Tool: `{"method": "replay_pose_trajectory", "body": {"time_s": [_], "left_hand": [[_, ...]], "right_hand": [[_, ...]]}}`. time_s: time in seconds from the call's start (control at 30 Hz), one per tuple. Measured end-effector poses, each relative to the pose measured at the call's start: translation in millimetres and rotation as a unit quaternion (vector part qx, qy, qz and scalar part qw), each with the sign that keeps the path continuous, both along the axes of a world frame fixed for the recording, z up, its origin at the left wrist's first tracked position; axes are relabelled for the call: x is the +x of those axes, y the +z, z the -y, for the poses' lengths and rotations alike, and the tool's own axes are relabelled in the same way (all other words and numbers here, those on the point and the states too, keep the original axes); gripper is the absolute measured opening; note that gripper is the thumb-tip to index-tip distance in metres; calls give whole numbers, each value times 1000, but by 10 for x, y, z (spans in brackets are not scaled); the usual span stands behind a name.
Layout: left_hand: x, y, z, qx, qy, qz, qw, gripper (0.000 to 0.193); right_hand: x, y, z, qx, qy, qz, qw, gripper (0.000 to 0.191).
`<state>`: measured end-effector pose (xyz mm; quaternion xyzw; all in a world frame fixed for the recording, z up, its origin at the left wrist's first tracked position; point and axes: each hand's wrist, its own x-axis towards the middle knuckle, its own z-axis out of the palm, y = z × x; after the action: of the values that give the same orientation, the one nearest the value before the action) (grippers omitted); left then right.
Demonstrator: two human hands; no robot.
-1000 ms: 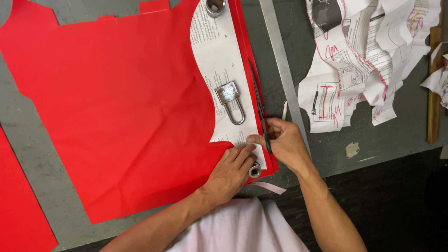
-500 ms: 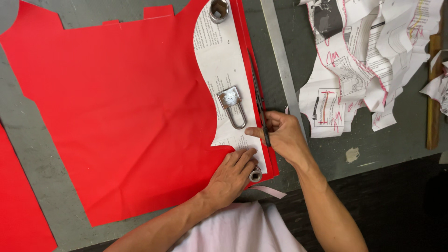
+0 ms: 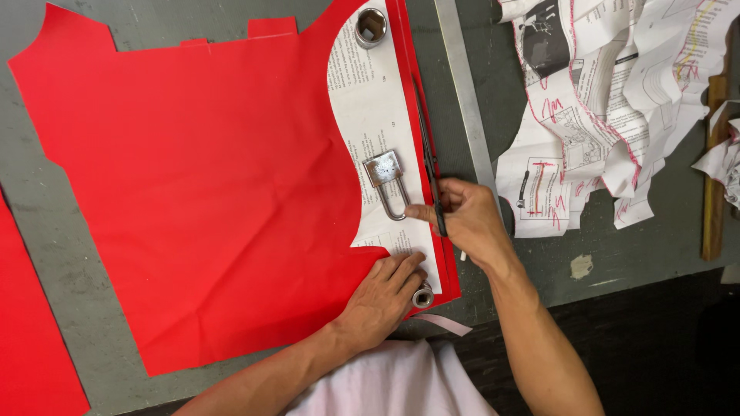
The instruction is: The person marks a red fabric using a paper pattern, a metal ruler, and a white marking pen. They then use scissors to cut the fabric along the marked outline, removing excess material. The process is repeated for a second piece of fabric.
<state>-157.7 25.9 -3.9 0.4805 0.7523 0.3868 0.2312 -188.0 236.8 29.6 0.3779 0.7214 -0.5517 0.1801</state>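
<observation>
A large piece of red fabric (image 3: pixel 200 192) lies flat on a grey table (image 3: pixel 46 254). On its right side rests a curved white paper pattern (image 3: pixel 370 123), weighted by a metal padlock (image 3: pixel 387 182), a round metal socket (image 3: pixel 371 26) at the top and a small metal cylinder (image 3: pixel 423 296) at the bottom. My left hand (image 3: pixel 381 296) presses flat on the lower end of the pattern. My right hand (image 3: pixel 466 219) holds black scissors (image 3: pixel 428 158), whose blades point up along the pattern's right edge, over the fabric.
A long metal ruler (image 3: pixel 462 85) lies just right of the fabric. Crumpled printed paper scraps (image 3: pixel 601 100) with red marks pile at the upper right. A wooden stick (image 3: pixel 713 177) lies at the far right. Another red fabric piece (image 3: pixel 31 339) sits at the lower left.
My right hand and the scissors have moved up along the pattern's right edge. My left hand has stayed on the pattern's lower end.
</observation>
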Motion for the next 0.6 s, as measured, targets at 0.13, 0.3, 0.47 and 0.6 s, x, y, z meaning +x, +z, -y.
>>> {"method": "replay_pose_trajectory", "body": {"time_s": [0.13,0.3,0.47,0.6], "left_hand": [[-3,0,-5,2,3,1,1000,40],[-1,-6,1,0,3,0,1000,40],[-17,-9,0,8,2,5,1000,39],[-27,0,0,5,-6,9,1000,41]], "right_hand": [[-62,11,-12,-11,-3,-28,1000,35],[-49,4,-10,-13,-11,-25,1000,36],[-139,10,-20,-3,-5,-28,1000,38],[-291,18,-49,12,11,-20,1000,38]]}}
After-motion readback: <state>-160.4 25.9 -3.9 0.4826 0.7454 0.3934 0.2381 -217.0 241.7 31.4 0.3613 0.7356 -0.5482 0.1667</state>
